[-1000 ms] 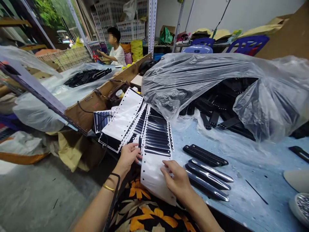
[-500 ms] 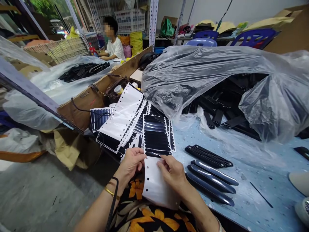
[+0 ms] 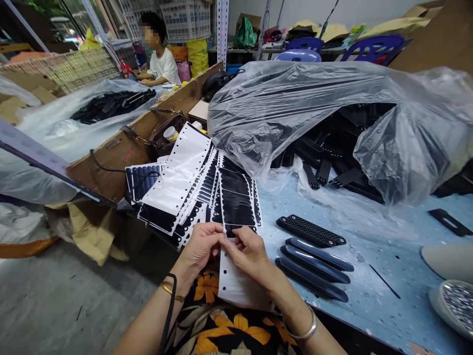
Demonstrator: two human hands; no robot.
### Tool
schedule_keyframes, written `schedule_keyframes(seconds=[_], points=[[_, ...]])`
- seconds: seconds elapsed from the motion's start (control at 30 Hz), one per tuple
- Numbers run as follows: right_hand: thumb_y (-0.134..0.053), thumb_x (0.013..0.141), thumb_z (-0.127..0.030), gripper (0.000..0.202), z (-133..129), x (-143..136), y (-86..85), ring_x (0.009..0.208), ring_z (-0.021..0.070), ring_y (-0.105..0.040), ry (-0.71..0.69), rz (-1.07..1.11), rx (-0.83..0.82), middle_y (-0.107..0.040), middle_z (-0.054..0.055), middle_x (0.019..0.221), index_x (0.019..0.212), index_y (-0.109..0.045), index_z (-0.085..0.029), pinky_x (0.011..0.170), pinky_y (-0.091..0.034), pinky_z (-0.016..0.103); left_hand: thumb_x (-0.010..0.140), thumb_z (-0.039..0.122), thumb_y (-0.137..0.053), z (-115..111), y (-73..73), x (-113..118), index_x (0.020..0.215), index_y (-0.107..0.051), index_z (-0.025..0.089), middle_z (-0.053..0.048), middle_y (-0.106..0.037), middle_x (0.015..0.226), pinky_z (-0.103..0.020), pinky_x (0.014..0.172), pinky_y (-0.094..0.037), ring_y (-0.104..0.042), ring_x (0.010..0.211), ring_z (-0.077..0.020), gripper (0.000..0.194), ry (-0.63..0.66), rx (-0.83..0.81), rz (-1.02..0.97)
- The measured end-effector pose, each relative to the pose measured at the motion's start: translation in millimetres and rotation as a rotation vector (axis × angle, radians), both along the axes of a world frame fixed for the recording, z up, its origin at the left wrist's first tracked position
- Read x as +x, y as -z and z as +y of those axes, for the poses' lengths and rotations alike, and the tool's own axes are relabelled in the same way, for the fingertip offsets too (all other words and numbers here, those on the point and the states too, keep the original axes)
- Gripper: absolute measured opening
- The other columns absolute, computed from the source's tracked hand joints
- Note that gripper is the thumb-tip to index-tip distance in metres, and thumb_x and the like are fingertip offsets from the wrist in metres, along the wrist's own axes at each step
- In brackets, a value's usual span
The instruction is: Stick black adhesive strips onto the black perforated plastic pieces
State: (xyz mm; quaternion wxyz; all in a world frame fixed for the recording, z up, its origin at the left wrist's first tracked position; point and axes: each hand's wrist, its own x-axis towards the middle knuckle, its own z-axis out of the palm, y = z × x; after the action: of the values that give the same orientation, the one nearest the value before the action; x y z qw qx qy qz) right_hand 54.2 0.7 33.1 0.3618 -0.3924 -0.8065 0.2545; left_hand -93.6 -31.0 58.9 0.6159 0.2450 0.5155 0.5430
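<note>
- Compared with the earlier frame, the right hand (image 3: 253,251) has moved toward 9 o'clock, and its fingertips now meet those of the left hand (image 3: 203,244).
- Left grip is nearly closed, pinching the near left edge of the white-backed sheet (image 3: 238,283); right grip is also almost closed at the same place, but what lies between its fingers is hidden, so I cannot tell.
- That sheet lies between the hands and above the lap, its far part going toward 12 o'clock over other sheets.
- If the two grips pull unevenly, the thin sheet could crease or tear; if its sticky-looking strips touch skin, they could fold.
- The sheet is smooth and flexible, with black rounded strips and small dark dots along the margin.
- Toward 11 o'clock, the loose sheets (image 3: 177,177) overlap and could slide if pushed.
- Around 3 o'clock, on the speckled blue bench (image 3: 373,315), are long glossy curved pieces (image 3: 318,266) and mesh-patterned pieces (image 3: 310,231).
- Toward 1 o'clock, wrinkled clear plastic (image 3: 295,98) covers black parts.
</note>
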Motion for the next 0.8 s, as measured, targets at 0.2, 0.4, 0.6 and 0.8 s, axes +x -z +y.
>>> schedule_keyframes(seconds=[0.2,0.4,0.6,0.8], points=[[-0.055,0.092,-0.041,0.030,2.7,-3.7,3.0,0.053,0.0127,-0.056,0.032,0.060,-0.063,-0.063,0.003,0.065,0.077,-0.067,-0.018,0.049,-0.045,0.024,0.058,0.023,-0.076,1.7,2.6,7.8,0.062,-0.064,0.013,0.005,-0.053,0.048,-0.015,0.034,-0.026,-0.039,0.035,-0.0028,0.016,0.025,0.017,-0.009],[-0.054,0.093,-0.038,0.032,11.0,17.1,-5.7,0.053,0.0159,-0.062,0.069,0.239,-0.291,-0.066,0.003,0.059,0.073,-0.070,-0.019,0.051,-0.051,0.027,0.061,0.033,-0.073,0.9,16.5,-8.2,0.069,-0.065,0.015,0.002,-0.058,0.052,-0.019,0.037,-0.033,-0.044,0.038,-0.0075,0.021,-0.036,-0.012,0.203],[-0.077,0.080,-0.035,0.019,22.9,125.8,-58.2,0.051,0.0144,-0.063,0.436,0.627,-0.291,-0.070,0.002,0.064,0.088,-0.077,-0.019,0.047,-0.054,0.027,0.074,0.023,-0.056,2.1,25.1,-55.0,0.075,-0.071,0.020,-0.003,-0.071,0.066,-0.029,0.068,-0.049,-0.066,0.068,-0.0202,0.015,-0.091,0.037,1.124],[-0.080,0.078,-0.036,0.018,2.8,180.3,-99.2,0.067,0.0229,-0.073,0.408,0.707,-0.273,-0.077,0.007,0.077,0.089,-0.079,-0.022,0.058,-0.062,0.035,0.076,0.029,-0.062,5.3,5.2,-43.9,0.078,-0.072,0.019,-0.006,-0.072,0.069,-0.029,0.064,-0.049,-0.065,0.064,-0.0207,0.015,-0.154,0.272,1.383]])
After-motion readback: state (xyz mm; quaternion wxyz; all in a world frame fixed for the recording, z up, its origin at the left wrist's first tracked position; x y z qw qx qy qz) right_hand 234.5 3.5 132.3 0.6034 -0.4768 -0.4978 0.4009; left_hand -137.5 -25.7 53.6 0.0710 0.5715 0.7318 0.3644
